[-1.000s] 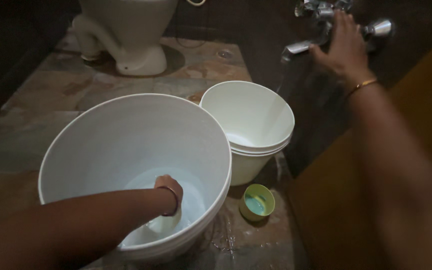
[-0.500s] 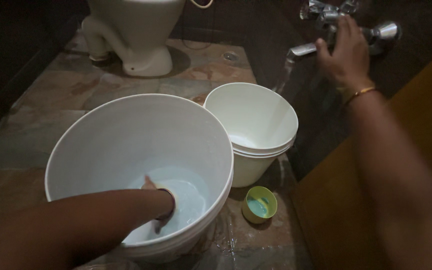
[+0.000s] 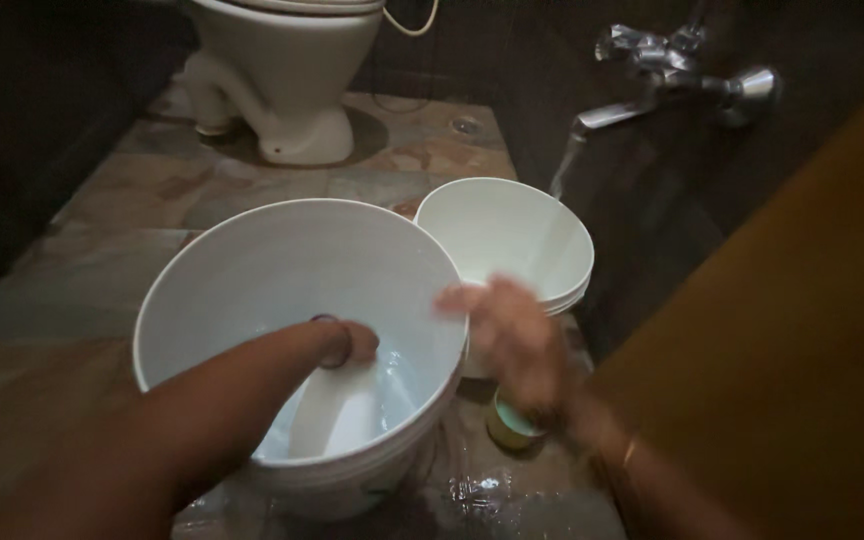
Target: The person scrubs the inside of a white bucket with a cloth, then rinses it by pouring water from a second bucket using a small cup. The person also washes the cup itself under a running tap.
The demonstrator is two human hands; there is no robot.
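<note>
Wet stone floor (image 3: pixel 82 290) under buckets (image 3: pixel 292 290), cup (image 3: pixel 508 425), toilet (image 3: pixel 292 70)

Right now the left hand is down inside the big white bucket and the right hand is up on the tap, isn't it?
Not quite. The left hand is inside the big white bucket, but the right hand is not on the tap. The head view shows it low, blurred, by the bucket's rim, above a small green cup.

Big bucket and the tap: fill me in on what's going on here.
A person's left hand is down inside the big bucket, in the shallow water at its bottom. The right hand is blurred, at the bucket's rim, above a small green cup on the wet floor. Water runs from the tap into the small bucket beside it. A toilet stands behind.
</note>
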